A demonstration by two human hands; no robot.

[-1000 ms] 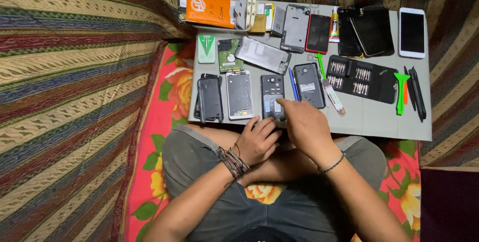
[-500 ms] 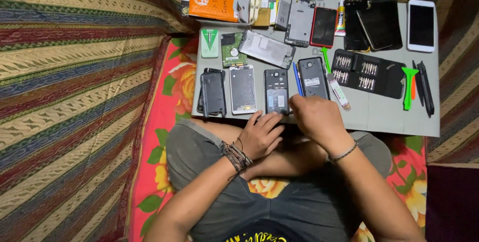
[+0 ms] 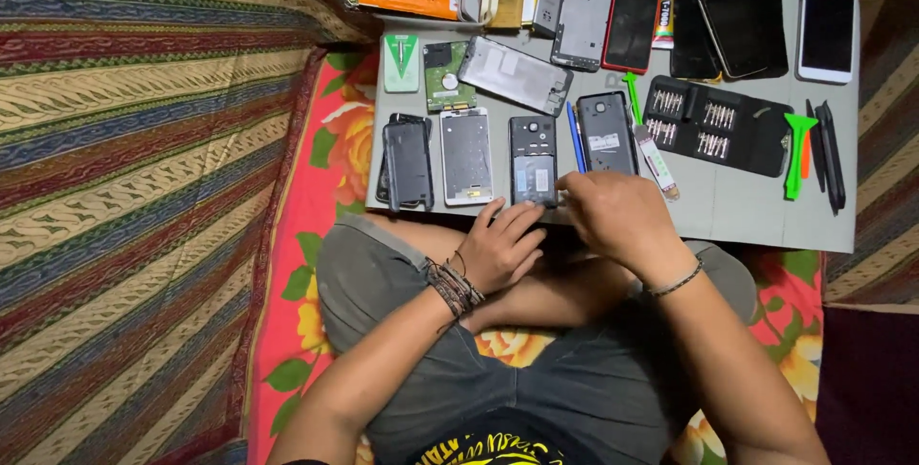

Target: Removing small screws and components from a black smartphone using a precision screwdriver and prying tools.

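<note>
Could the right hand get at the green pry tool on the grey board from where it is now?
Probably yes. The right hand rests at the board's near edge, and the green pry tool lies uncovered further right. Bare grey board lies between them; the open bit case sits beside the path, not across it.

Bare table (image 3: 747,216) lower right of the frame is free for my grip; phones (image 3: 466,156) and bit kit (image 3: 718,125) crowd centre and top.
</note>
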